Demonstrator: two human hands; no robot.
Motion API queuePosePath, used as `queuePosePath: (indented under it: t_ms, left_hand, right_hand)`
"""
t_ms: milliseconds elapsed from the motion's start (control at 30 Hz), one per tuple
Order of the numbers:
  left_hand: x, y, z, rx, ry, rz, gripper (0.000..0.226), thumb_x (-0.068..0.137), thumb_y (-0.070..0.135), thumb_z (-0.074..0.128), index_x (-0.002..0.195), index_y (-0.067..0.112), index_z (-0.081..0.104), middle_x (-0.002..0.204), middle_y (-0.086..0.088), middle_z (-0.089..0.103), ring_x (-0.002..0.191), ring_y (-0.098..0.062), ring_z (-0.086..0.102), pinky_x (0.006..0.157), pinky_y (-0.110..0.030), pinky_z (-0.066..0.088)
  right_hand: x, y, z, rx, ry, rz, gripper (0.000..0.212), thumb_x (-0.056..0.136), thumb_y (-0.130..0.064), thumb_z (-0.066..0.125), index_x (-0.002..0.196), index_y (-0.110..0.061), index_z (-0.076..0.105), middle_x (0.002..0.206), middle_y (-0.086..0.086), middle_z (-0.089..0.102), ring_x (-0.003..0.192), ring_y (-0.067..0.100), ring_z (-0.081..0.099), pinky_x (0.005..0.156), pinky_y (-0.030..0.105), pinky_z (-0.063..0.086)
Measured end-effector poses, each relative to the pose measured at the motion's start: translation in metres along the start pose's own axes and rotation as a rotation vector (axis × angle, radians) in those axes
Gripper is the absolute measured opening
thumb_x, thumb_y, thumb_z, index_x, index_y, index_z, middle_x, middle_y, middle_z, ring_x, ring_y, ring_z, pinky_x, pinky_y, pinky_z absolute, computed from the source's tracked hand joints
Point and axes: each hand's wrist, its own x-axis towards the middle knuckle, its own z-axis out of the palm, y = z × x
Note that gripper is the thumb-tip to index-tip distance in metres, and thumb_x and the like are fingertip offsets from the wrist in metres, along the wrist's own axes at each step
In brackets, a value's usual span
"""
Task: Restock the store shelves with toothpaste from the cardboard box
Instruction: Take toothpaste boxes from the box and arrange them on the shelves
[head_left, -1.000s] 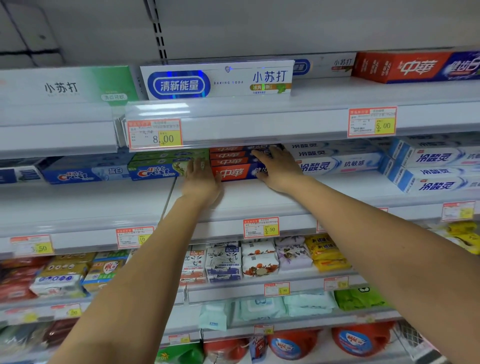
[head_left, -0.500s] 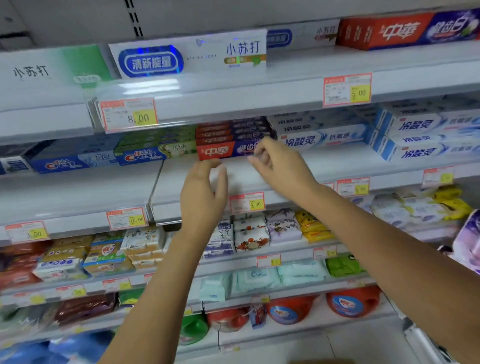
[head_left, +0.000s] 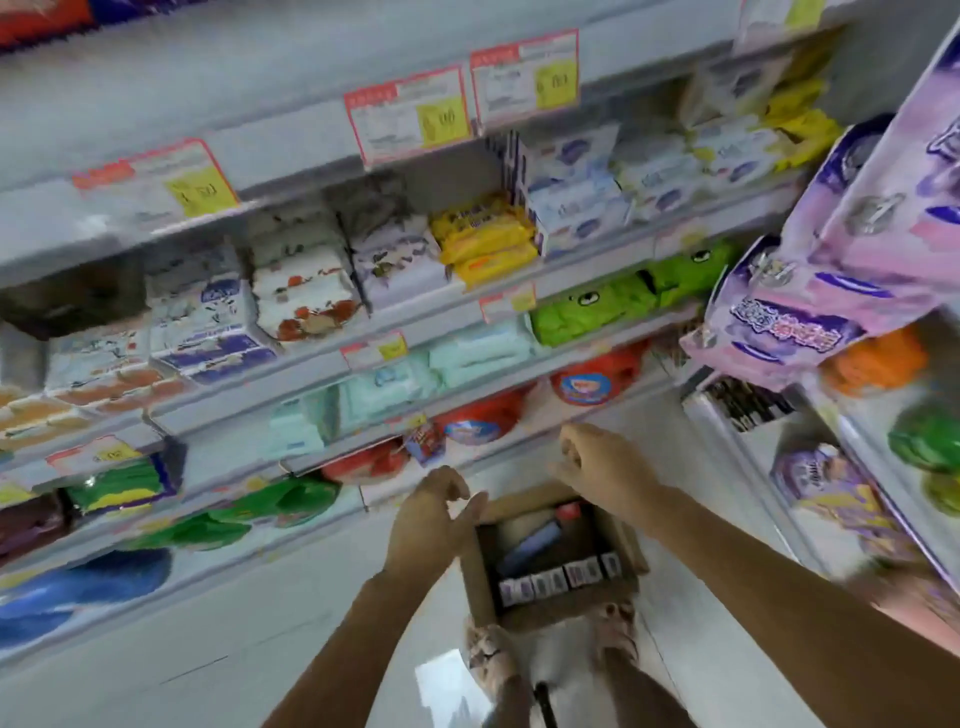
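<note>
Now, the cardboard box (head_left: 550, 597): it sits on the floor (head_left: 208, 623), open at the top, right by the person's shoes (head_left: 488, 654).
Toothpaste (head_left: 558, 579): inside the box. A row of packs stands on end along the near side. One blue pack (head_left: 530, 545) lies slanted behind them.
Left hand (head_left: 431, 519): over the box's left edge, fingers loose, holding nothing.
Right hand (head_left: 602, 467): over the box's far edge, fingers loosely bent, nothing in it that I can see.
Feel: probably light, stiff card, a bit smooth. A hard squeeze could dent it.
Where to hold: the slanted pack's long sides, near its middle.
Shelves (head_left: 363, 312): beyond the box.
</note>
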Motion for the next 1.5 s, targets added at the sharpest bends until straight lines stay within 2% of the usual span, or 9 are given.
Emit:
queuePosePath:
  t_ms: [67,200,367,533,633,700,900,1167,1500]
  left_hand:
    - [0.005,-0.016,0.039,0.001,-0.111,-0.116,0.021,0.085,0.024,0.065,0.076,0.03,0.047,0.077,0.009,0.053,0.08,-0.017,0.058,0.068,-0.026,0.042]
    - [0.021,-0.054,0.118,0.076,-0.25,-0.283,0.007,0.091,0.018,0.055,0.098,0.017,0.056,0.083,0.008,0.051,0.095,-0.026,0.06,0.075,-0.028,0.045]
    - [0.042,-0.131,0.211,0.187,-0.422,-0.39,0.013,0.09,0.02,0.051,0.078,0.021,0.051,0.09,-0.002,0.06,0.072,-0.013,0.052,0.06,-0.02,0.038]
    - [0.064,-0.197,0.28,-0.087,-0.386,-0.67,0.012,0.09,0.023,0.053,0.084,0.016,0.06,0.081,-0.007,0.064,0.077,-0.024,0.064,0.073,-0.04,0.057]
    - [0.065,-0.267,0.33,-0.091,-0.472,-0.676,0.035,0.072,0.045,0.059,0.099,0.022,0.061,0.105,-0.007,0.065,0.097,-0.028,0.064,0.084,-0.048,0.055]
    - [0.07,-0.266,0.34,-0.023,-0.492,-0.643,0.029,0.077,0.037,0.061,0.102,0.023,0.058,0.108,-0.004,0.063,0.099,-0.025,0.063,0.088,-0.045,0.053]
    - [0.08,-0.279,0.383,0.335,-0.689,-0.438,0.056,0.093,0.031,0.052,0.145,0.019,0.033,0.146,-0.008,0.037,0.132,-0.026,0.038,0.111,-0.035,0.029]
    - [0.073,-0.297,0.398,0.382,-0.811,-0.463,0.048,0.091,0.022,0.053,0.137,0.018,0.041,0.137,-0.008,0.046,0.125,-0.025,0.045,0.104,-0.03,0.036]
    - [0.078,-0.307,0.407,0.442,-0.799,-0.439,0.055,0.092,0.02,0.055,0.142,0.013,0.036,0.145,-0.01,0.037,0.129,-0.025,0.043,0.102,-0.029,0.038]
  right_hand:
    - [0.001,0.044,0.039,-0.026,-0.121,0.151,0.028,0.085,-0.011,0.058,0.112,-0.006,0.05,0.112,0.011,0.052,0.103,0.032,0.055,0.082,0.035,0.041]
    - [0.009,0.12,0.114,-0.02,-0.231,0.358,0.041,0.089,-0.009,0.054,0.128,-0.008,0.044,0.12,0.013,0.047,0.1,0.027,0.055,0.082,0.032,0.047]
    - [0.02,0.193,0.204,-0.006,-0.34,0.505,0.029,0.094,-0.024,0.053,0.117,-0.007,0.048,0.115,0.009,0.048,0.089,0.02,0.057,0.075,0.026,0.05]
    - [0.04,0.248,0.282,-0.003,-0.377,0.514,0.023,0.091,-0.029,0.058,0.107,-0.016,0.047,0.103,0.001,0.058,0.089,0.018,0.062,0.078,0.028,0.054]
    - [0.058,0.273,0.321,0.033,-0.412,0.523,0.023,0.089,-0.031,0.06,0.102,-0.029,0.041,0.094,-0.004,0.055,0.088,0.016,0.061,0.082,0.036,0.056]
    - [0.069,0.285,0.348,0.061,-0.42,0.507,0.034,0.085,-0.034,0.064,0.108,-0.037,0.039,0.107,-0.006,0.055,0.101,0.018,0.058,0.089,0.041,0.053]
    - [0.088,0.3,0.396,-0.149,-0.577,0.436,0.069,0.089,-0.019,0.062,0.146,-0.02,0.024,0.15,0.008,0.026,0.134,0.027,0.036,0.109,0.039,0.037]
    - [0.094,0.303,0.423,-0.203,-0.656,0.633,0.048,0.094,-0.031,0.053,0.137,-0.016,0.042,0.137,0.008,0.043,0.119,0.026,0.049,0.099,0.036,0.044]
    - [0.093,0.311,0.424,-0.387,-0.823,0.397,0.082,0.082,-0.031,0.071,0.148,-0.019,0.024,0.15,0.012,0.028,0.138,0.032,0.027,0.112,0.042,0.028]
